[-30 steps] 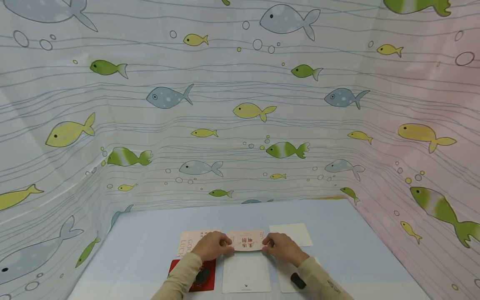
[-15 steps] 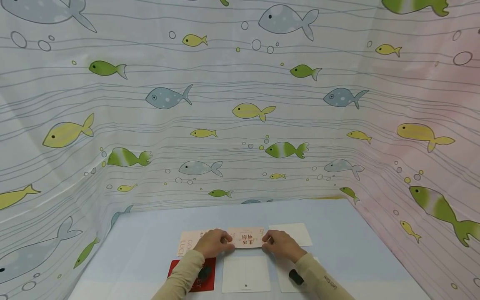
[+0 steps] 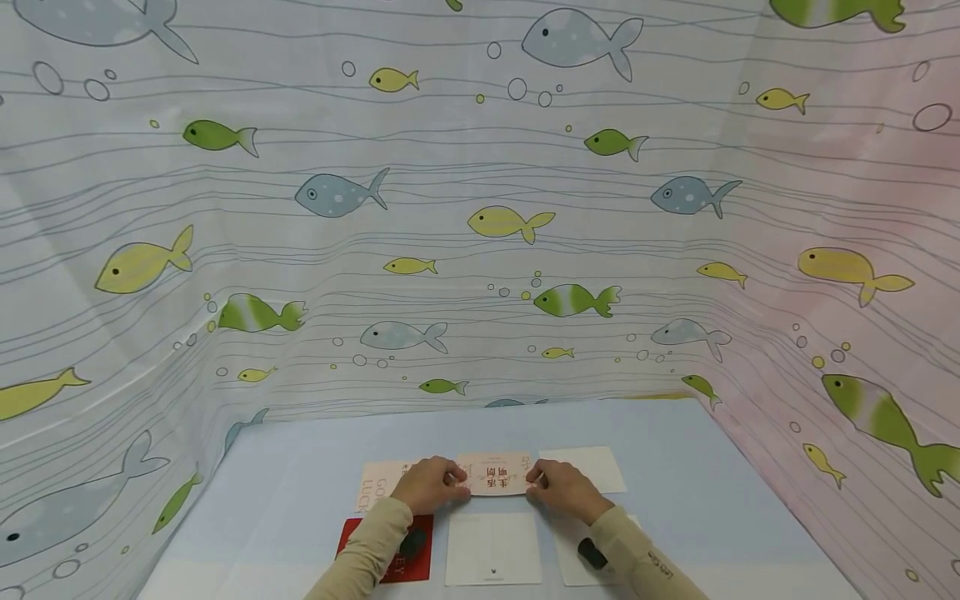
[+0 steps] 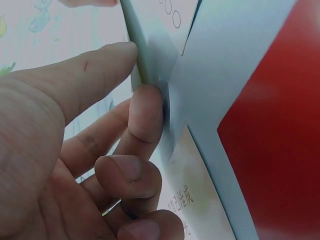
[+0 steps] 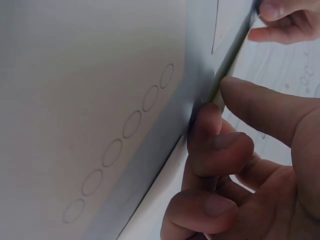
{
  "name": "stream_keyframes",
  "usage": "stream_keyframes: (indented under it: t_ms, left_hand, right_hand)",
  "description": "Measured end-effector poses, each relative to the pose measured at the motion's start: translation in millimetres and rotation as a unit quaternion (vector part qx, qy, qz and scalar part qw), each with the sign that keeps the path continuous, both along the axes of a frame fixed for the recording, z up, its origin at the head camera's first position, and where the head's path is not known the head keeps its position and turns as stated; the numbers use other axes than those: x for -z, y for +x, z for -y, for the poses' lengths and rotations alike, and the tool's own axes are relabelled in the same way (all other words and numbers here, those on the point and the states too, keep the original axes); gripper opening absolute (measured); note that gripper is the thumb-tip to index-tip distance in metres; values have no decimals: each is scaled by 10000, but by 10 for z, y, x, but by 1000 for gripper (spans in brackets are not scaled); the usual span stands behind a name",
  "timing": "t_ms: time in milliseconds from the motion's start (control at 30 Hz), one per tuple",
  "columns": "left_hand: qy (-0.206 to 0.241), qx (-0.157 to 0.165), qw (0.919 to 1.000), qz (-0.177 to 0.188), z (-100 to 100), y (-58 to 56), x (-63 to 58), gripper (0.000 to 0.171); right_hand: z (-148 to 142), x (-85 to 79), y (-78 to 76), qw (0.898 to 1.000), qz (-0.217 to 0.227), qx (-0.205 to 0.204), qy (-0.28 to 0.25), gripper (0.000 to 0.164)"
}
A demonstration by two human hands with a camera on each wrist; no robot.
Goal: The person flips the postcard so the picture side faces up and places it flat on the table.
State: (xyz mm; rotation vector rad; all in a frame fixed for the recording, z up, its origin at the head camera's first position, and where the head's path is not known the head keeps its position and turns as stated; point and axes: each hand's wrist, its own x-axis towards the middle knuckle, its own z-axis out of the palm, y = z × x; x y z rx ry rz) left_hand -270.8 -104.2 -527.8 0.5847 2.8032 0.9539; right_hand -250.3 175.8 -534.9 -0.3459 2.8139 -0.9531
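A pale pink card (image 3: 495, 473) printed with reddish characters lies at the middle of the back row, low over the table. My left hand (image 3: 431, 485) pinches its left edge between thumb and fingers. At the opposite edge, my right hand (image 3: 564, 490) pinches the card the same way. Both wrist views show the card edge-on, with the left thumb (image 4: 107, 62) and the right thumb (image 5: 265, 107) on its printed side. Partly behind the left hand lies a pink GOOD LUCK card (image 3: 377, 483). A white card (image 3: 588, 468) sits beside the right hand.
In the front row are a red card (image 3: 416, 567), half covered by the left sleeve, a white card (image 3: 493, 550) in the middle, and another white card (image 3: 573, 575) under the right forearm. Fish-patterned curtains (image 3: 480, 167) surround the pale blue table (image 3: 315, 450).
Both hands have moved the held pink card slightly away from the body, widening the gap to the front middle white card. Their pinch on its two edges stays the same.
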Motion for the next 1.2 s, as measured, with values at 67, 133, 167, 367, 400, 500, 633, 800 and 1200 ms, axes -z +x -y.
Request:
stream_keyframes:
  t_ms: [67,133,167,367,400,500,633,800,1200]
  left_hand:
    - [-6,-19,10000,14,-2,3,8,29]
    - [-29,-39,10000,21,-3,7,17,29]
    - [-48,-40,10000,9,-5,5,25,28]
    - [-93,-65,9999,-64,-16,8,44,22]
    - [-88,-70,9999,-68,-18,13,39,21]
    - [-89,-82,9999,-86,-25,22,28,21]
    - [-90,-85,9999,-109,-31,34,22,21]
    - [-33,-71,9999,-79,-29,35,41,21]
    - [-81,-79,9998,-148,-34,31,48,20]
  right_hand:
    - [-5,-5,6,10000,32,-16,-32,17]
    - [-10,-8,12,10000,54,-41,-49,17]
    - [-13,-8,14,10000,62,-55,-55,17]
    - [-18,-17,30,9999,83,-70,-70,19]
    - [-18,-21,33,9999,92,-62,-76,19]
    - [-20,-27,40,9998,139,-51,-108,20]
    - [-26,-35,42,9998,159,-88,-129,21]
    - [-41,-65,47,9997,127,-169,-129,23]
    - [-35,-48,34,9998,-82,-172,-35,20]
